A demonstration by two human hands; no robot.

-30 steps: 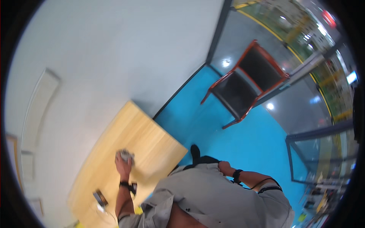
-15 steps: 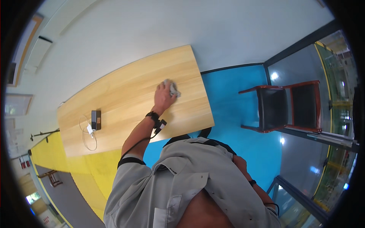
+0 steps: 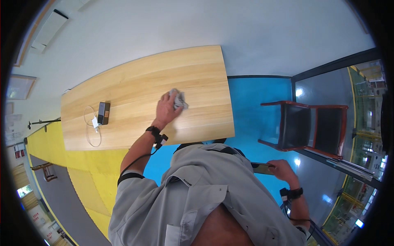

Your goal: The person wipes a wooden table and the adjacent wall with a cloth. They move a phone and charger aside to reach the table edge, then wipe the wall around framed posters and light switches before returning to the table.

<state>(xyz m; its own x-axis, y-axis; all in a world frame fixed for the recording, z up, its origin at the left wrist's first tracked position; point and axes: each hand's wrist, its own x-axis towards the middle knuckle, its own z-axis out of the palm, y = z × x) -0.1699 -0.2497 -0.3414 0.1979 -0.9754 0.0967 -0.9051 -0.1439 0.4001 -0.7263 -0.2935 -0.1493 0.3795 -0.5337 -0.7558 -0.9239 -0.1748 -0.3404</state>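
Observation:
A crumpled grey cloth lies on the light wooden table, right of its middle. My left hand grips it along its left side and presses it on the tabletop. To the right of my body, my right hand pinches the end of a flat dark slab with a lighter edge, which looks like a phone. Its other end is partly hidden by my shirt, so the kind is not certain. Both wrists wear black bands with small devices.
Toward the table's left end stands a dark box, beside a white charger with a looped cable. A wooden chair with black padding stands on the blue floor to the right. The far edge meets a pale wall.
My left hand and the cloth have shifted slightly left in view. The right hand has come out from beside my hip, and the flat dark slab now shows in it.

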